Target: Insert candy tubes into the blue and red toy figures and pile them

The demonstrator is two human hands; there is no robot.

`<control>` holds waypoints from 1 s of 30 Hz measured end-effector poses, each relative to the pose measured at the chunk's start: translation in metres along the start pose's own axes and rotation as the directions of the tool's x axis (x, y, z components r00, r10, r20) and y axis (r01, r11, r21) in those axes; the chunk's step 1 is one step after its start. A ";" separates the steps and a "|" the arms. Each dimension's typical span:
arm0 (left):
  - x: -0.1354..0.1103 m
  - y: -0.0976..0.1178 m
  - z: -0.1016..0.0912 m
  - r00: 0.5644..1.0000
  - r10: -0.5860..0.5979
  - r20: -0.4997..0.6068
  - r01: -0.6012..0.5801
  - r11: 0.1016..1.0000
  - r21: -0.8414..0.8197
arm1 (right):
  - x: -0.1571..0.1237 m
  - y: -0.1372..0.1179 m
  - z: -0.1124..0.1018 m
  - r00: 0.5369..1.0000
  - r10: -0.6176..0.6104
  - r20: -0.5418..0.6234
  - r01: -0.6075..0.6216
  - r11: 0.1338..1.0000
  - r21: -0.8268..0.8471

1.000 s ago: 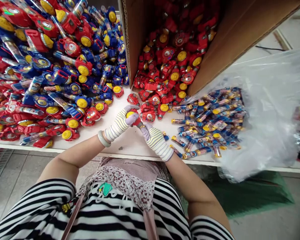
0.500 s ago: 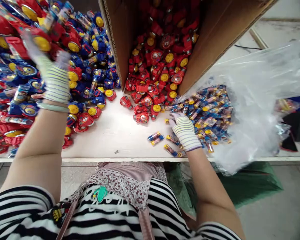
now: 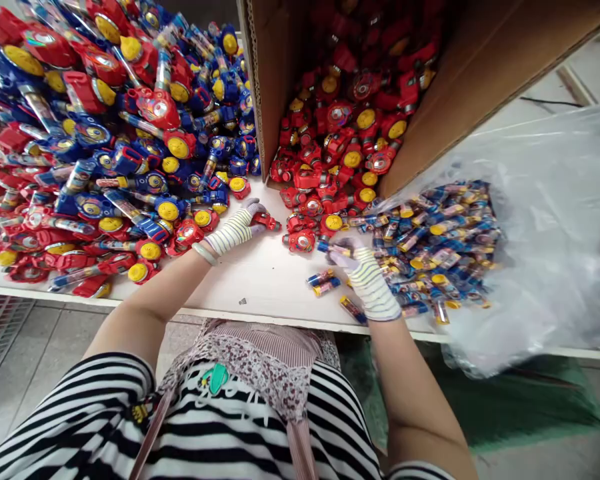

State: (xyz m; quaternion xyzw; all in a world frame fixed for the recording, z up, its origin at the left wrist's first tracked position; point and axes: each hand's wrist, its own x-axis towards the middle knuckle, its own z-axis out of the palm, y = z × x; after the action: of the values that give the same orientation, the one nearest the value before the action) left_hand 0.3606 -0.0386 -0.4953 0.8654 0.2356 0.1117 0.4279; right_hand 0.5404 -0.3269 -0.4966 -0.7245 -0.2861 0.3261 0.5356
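Observation:
My left hand, in a striped work glove, is closed on a red toy watch-like piece just above the white table. My right hand, gloved the same way, pinches a small clear tube with a blue end, held almost level. Some loose tubes lie below its fingers, and another yellow-capped tube is close to the wrist. A heap of similar tubes spreads to the right of this hand. Between and beyond both hands, red toy pieces spill from a cardboard box.
The open cardboard box lies with its mouth toward me, full of red pieces. A large pile of red and blue toys with tubes attached covers the left. Clear plastic sheeting lies at the right. The table's front edge runs before my body.
My left hand has come from over the left pile to the middle of the table and now holds a red toy piece. The right hand has lifted a tube. The view has shifted left.

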 end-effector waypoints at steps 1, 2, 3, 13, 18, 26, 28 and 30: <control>-0.008 0.002 -0.001 1.000 -0.007 -0.019 0.005 0.995 -0.099 | -0.002 -0.002 0.010 0.998 0.020 0.060 -0.030 0.987 0.158; -0.015 0.005 -0.001 0.999 -0.028 -0.039 0.020 0.979 -0.203 | -0.004 -0.005 0.020 0.994 0.033 0.108 -0.061 0.962 0.267; -0.021 0.009 -0.001 0.997 -0.056 -0.057 0.037 0.953 -0.300 | -0.004 -0.008 0.029 0.990 0.036 0.138 -0.080 0.941 0.329; -0.043 0.033 0.020 0.998 -0.055 -0.019 0.027 0.725 -0.688 | -0.001 -0.033 0.051 0.955 -0.214 0.203 0.245 0.959 -0.140; -0.042 0.045 0.025 0.998 -0.066 0.020 0.060 0.696 -0.716 | -0.015 -0.041 0.047 0.975 -0.190 0.118 0.223 0.781 -0.583; -0.050 0.060 0.029 0.999 -0.015 0.043 0.039 0.787 -0.616 | -0.011 -0.035 0.046 0.936 -0.352 0.018 0.341 0.892 -0.295; -0.051 0.058 0.028 0.999 -0.043 0.016 0.043 0.737 -0.674 | -0.012 -0.034 0.045 0.934 -0.354 0.055 0.347 0.857 -0.380; -0.050 0.058 0.025 0.999 -0.043 -0.013 0.023 0.742 -0.670 | -0.014 -0.034 0.044 0.928 -0.345 0.138 0.366 0.786 -0.498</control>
State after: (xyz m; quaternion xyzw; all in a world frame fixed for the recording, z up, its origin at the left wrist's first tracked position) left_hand 0.3450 -0.1117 -0.4639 0.6486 0.2009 0.1930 0.7083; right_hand 0.4950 -0.3024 -0.4713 -0.7674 -0.5045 0.1452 0.3681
